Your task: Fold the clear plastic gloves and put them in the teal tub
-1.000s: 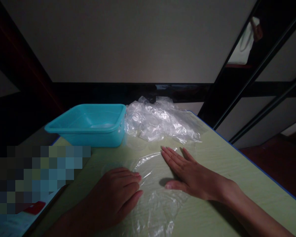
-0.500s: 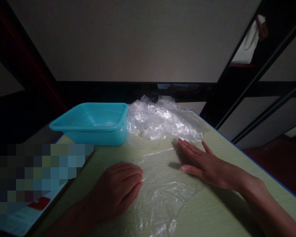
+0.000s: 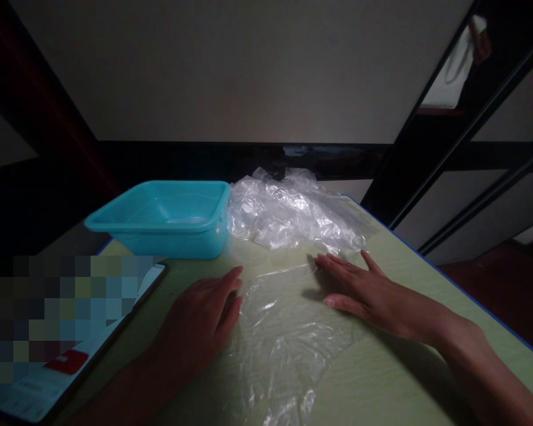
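A clear plastic bag (image 3: 288, 331) lies spread and wrinkled on the pale green table (image 3: 395, 378) between my hands. At its left edge is my left hand (image 3: 199, 316), thumb and forefinger apart with nothing visible between them. My right hand (image 3: 359, 290) rests at the bag's upper right edge, fingers stretched out and thumb spread. Just beyond its fingertips sits a heap of crumpled clear plastic bags (image 3: 293, 213) at the table's far end.
A turquoise plastic basin (image 3: 173, 242) stands at the far left, touching or close to the heap. On the near left lies a device with a lit screen (image 3: 35, 390), partly blurred out. Blue edging (image 3: 475, 299) runs along the table's right side. A pale cabinet panel rises behind.
My left hand has shifted slightly left and its thumb and forefinger have parted, off the bag's left edge. My right hand stays almost in place. The view has tilted a little.
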{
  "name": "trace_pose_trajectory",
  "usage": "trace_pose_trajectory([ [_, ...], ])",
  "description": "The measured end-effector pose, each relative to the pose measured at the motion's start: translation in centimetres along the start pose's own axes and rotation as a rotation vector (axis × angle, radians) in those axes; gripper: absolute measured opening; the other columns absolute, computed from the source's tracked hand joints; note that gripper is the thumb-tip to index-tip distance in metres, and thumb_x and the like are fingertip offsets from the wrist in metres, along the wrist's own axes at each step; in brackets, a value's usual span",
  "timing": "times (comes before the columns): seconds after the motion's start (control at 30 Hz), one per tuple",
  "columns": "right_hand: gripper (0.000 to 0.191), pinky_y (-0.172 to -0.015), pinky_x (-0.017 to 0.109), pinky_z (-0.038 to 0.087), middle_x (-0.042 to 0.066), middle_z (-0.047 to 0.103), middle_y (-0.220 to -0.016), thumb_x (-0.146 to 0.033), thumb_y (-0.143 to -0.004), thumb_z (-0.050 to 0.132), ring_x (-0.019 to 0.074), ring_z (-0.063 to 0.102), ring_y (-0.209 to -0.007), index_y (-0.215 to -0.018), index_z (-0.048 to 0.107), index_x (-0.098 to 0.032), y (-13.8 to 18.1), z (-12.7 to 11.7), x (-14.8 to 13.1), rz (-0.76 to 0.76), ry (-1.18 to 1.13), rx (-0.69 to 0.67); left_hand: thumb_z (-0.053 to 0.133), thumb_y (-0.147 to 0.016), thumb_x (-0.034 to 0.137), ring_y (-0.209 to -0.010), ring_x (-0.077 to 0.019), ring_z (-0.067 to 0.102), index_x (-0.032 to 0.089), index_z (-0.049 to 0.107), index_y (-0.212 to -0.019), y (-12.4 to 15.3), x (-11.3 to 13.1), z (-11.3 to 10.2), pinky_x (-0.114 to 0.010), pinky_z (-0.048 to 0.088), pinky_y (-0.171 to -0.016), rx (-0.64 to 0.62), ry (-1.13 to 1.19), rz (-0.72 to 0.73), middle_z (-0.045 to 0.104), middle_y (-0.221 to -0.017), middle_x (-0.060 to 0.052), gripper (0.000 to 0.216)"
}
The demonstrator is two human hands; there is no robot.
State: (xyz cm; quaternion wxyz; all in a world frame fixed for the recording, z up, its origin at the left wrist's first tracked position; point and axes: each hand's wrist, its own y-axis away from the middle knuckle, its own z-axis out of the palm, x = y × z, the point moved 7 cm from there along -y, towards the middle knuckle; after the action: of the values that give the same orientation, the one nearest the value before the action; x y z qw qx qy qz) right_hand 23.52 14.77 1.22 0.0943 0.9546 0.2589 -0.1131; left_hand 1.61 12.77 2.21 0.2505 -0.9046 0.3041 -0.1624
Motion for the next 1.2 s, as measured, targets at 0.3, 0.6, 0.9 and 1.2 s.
trace_pose_trajectory([
  [0.3,0.076,-0.107,0.063,0.007,0.014,0.027,-0.146,-0.064,-0.088,0.027,0.0349,0.025,-0.133,-0.145,0.02,-0.015,-0.6,0.0,0.1,0.028,0.065,0.021,0.042,-0.087,0.018,-0.088,-0.0259,0.067,0.012,0.039,-0.122,0.3,-0.1,0.7,-0.043,0.055,-0.076,-0.069,-0.043,-0.019,0.069,-0.099,-0.013,0.036],
  [0.6,0.072,-0.106,0.064,0.007,0.019,0.035,-0.142,-0.059,-0.09,0.029,0.0334,0.026,-0.134,-0.142,0.026,-0.01,-0.8,-0.2,-0.6,-0.041,0.118,0.057,0.041,-0.087,0.013,-0.093,-0.0181,0.065,0.019,0.044,-0.117,0.1,0.5,-0.1,-0.034,0.052,-0.082,-0.013,0.182,-0.001,0.069,-0.102,-0.006,0.031],
  [0.9,0.024,-0.104,0.048,0.028,0.007,0.062,-0.111,-0.032,-0.091,0.05,0.0202,0.054,-0.109,-0.107,0.063,-0.019,0.2,-1.4,-5.9,-0.457,-0.005,0.079,0.041,-0.084,0.012,-0.075,-0.0166,0.066,0.017,0.053,-0.109,-0.2,0.8,-0.1,-0.03,0.05,-0.07,-0.052,0.282,-0.009,0.071,-0.082,-0.003,0.028],
  [1.2,0.023,-0.079,0.03,0.04,0.001,0.058,-0.074,-0.032,-0.086,0.057,0.0148,0.052,-0.076,-0.069,0.06,-0.016,2.0,1.4,-11.4,-0.817,0.02,-0.076,0.041,-0.085,0.014,-0.073,-0.0156,0.067,0.016,0.058,-0.099,-0.4,1.4,-0.6,-0.027,0.049,-0.069,-0.017,0.302,-0.017,0.071,-0.078,-0.003,0.022],
])
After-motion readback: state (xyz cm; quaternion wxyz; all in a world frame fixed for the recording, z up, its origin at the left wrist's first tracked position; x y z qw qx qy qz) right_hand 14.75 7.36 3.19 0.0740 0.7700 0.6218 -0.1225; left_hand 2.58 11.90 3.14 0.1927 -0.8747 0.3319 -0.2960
